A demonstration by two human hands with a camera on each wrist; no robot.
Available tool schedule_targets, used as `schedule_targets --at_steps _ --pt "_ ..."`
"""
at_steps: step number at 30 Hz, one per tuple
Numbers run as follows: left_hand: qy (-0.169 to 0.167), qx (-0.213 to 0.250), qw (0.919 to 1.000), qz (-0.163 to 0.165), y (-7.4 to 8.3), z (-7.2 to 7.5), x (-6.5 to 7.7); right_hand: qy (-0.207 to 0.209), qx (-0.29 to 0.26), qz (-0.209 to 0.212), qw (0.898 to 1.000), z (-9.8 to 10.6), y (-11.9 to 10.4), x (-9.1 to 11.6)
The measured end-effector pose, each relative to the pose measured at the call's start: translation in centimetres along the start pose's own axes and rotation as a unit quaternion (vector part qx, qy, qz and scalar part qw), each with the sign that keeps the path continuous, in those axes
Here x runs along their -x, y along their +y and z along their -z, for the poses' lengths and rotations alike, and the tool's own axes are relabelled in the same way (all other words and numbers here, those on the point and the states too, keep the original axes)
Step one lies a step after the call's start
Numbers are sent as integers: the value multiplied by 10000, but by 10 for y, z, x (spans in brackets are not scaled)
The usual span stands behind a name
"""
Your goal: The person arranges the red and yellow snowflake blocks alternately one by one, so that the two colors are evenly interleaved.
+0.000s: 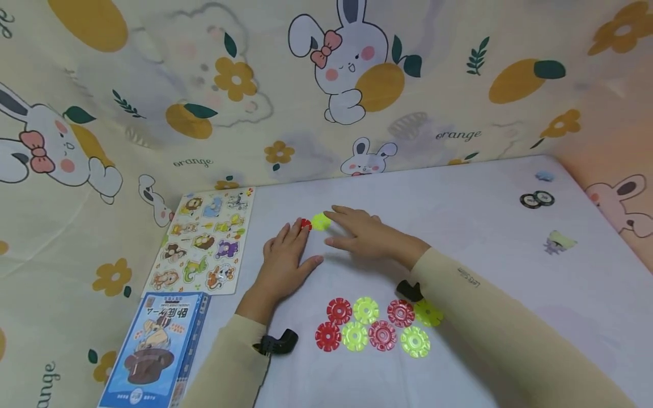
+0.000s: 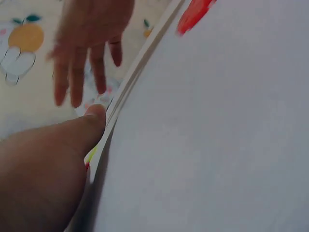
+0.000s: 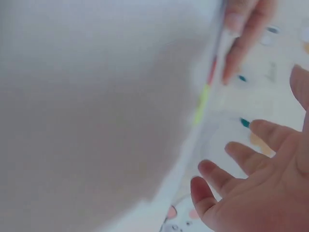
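In the head view, a red notched disc (image 1: 306, 224) lies flat near the back of the table, partly covered by the fingertips of my left hand (image 1: 287, 260). Right beside it is a yellow-green notched disc (image 1: 321, 221). My right hand (image 1: 359, 232) hovers just to the right of that one, fingers spread and nothing in them. The right wrist view shows the right hand (image 3: 260, 179) with its fingers parted, and the yellow-green disc (image 3: 200, 105) edge-on beyond. Red and yellow-green discs, among them a red one (image 1: 382, 335), form two rows nearer the front.
An animal puzzle board (image 1: 204, 241) lies at the left, with a blue game box (image 1: 153, 351) in front of it. Two black round chips (image 1: 537, 199), a small blue piece (image 1: 544, 176) and a small figure piece (image 1: 558, 242) lie at the right. A patterned cloth hangs behind.
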State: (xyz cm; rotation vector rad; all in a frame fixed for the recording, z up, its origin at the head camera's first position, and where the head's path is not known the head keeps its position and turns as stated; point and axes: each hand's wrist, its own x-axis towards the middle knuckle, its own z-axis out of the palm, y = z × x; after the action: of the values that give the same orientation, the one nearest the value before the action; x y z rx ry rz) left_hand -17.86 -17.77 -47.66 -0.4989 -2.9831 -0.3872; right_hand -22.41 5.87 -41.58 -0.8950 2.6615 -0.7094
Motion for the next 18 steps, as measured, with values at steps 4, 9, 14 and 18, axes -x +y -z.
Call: schedule_targets --at_steps 4,9,14,18 --pt "-101 -198 9997 -41 16 -3 -5 192 -1098 200 9936 13 3 32" --pt "-294 -227 9992 -112 21 -7 -9 334 -2300 383 9719 20 6 76" --pt "-483 -205 9980 -342 11 -6 -8 433 -2869 403 9561 14 18 116" --pt "-392 -191 9973 -598 0 -5 -8 432 -3032 254 9516 3 34 141"
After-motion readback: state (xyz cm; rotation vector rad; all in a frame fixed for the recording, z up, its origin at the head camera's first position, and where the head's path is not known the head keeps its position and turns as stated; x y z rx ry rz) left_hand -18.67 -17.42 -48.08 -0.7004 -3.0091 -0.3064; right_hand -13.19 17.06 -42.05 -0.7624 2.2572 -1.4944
